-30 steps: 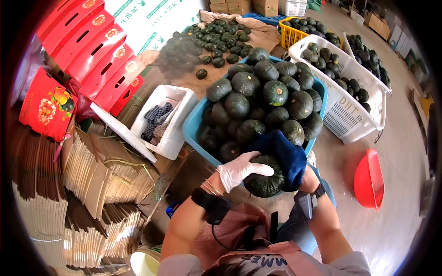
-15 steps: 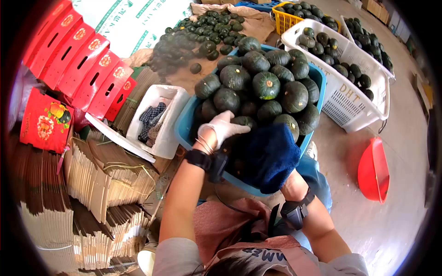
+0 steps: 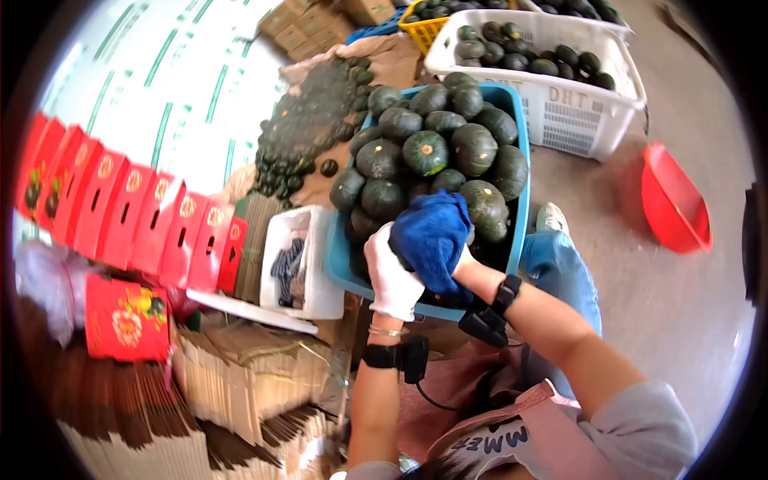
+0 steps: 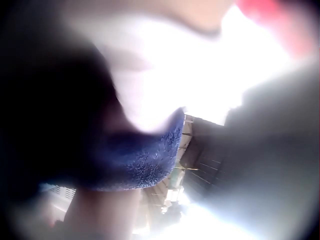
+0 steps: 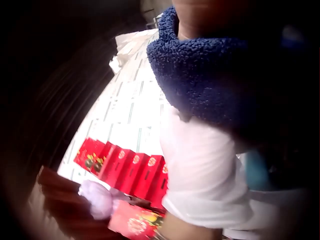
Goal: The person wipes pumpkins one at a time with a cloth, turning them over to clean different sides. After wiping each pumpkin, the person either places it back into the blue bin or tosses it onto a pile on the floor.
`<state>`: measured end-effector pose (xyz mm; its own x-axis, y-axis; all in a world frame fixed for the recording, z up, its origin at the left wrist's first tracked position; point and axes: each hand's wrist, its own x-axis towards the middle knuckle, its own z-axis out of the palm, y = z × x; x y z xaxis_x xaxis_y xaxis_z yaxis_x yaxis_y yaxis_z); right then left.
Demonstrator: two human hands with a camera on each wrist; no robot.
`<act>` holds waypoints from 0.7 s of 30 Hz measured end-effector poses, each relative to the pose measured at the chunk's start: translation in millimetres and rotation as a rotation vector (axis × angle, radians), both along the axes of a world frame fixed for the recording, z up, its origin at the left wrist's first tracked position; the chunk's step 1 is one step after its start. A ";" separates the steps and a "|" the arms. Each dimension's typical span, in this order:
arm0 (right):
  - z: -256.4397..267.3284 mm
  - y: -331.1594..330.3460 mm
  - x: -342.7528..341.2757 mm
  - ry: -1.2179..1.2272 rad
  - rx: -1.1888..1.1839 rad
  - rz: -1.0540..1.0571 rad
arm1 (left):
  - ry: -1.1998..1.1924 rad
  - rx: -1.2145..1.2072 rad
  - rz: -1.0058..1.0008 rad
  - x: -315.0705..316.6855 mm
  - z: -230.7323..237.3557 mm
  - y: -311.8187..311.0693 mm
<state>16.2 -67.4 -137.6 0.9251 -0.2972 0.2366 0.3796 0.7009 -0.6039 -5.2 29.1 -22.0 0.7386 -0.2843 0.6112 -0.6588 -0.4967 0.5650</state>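
My left hand (image 3: 392, 274), in a white glove, grips a dark green kabocha squash (image 3: 400, 257) over the near side of a blue tub (image 3: 344, 268). Most of that squash is hidden by the glove and a dark blue plush cloth (image 3: 434, 236). My right hand is under the cloth and holds it against the squash; only the wrist shows beside it. Heaped in the tub are several more squashes (image 3: 426, 152). In the right wrist view the cloth (image 5: 200, 75) meets the gloved left hand (image 5: 202, 165).
Left of the tub stands a white foam box (image 3: 322, 276) with checked cloth inside. Red cartons (image 3: 152, 224) and flattened cardboard (image 3: 232, 376) fill the left side. White crates (image 3: 592, 120) of squashes stand at back right, and a red basin (image 3: 672, 204) lies on the floor.
The left hand reached among the tub's squashes half a second ago and now holds one against the cloth. The right hand's cloth moved up and left. The head view has turned.
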 end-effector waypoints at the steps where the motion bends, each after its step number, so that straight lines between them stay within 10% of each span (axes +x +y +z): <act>1: 16.3 -11.4 3.1 -0.090 -0.200 -0.086 | 0.098 -0.163 -0.010 -1.3 -7.8 -1.5; 6: 127.2 -82.7 -16.7 -0.435 -1.321 -0.369 | 0.538 -0.765 -0.007 -13.7 4.0 -27.8; 11: 135.9 -47.6 -37.8 -0.131 -0.822 -0.576 | 0.523 -1.295 -0.050 5.1 11.5 -56.9; 12: 131.1 -26.3 -39.3 -0.059 -0.245 -0.302 | 0.481 -1.197 -0.067 8.8 10.9 -59.7; 16: 127.1 -51.1 -48.0 0.077 -1.024 -0.551 | 0.661 -1.038 0.007 4.3 13.2 -49.7; 18: 150.3 -73.8 -49.3 -0.007 -1.342 -0.493 | 1.042 -1.266 -0.493 26.4 14.3 -12.3; 20: 144.3 -77.2 -51.7 0.313 -0.640 0.193 | 0.867 -0.766 -0.478 22.1 39.3 -3.2; 21: 141.6 -73.7 -52.2 0.322 -0.634 0.201 | 0.889 -0.733 -0.420 21.5 37.1 -3.4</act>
<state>-36.0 -141.1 4.0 0.9998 -0.0113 0.0145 0.0166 0.2180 -0.9758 16.3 25.7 15.1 0.9140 -0.4017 0.0568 0.0662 0.2857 0.9560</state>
